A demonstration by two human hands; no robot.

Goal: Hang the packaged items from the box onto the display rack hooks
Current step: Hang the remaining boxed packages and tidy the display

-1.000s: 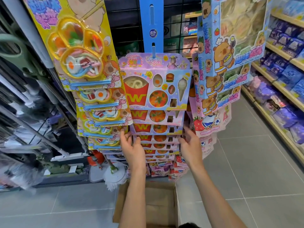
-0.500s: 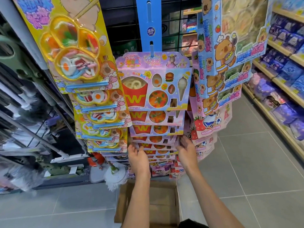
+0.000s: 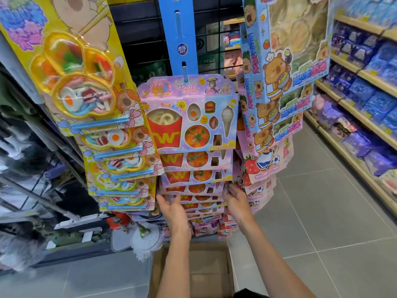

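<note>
Fingers of left hand (image 3: 175, 208) and right hand (image 3: 237, 202) are kept loosely spread against lower candy packs (image 3: 194, 190), shifted down slightly; big "W" is printed on each.

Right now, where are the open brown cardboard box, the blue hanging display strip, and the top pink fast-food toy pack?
Open brown cardboard box (image 3: 199, 274), head view, bare inside floor.
Blue hanging display strip (image 3: 179, 39), head view, upper face.
Top pink fast-food toy pack (image 3: 167, 134), head view, red fries carton.
</note>
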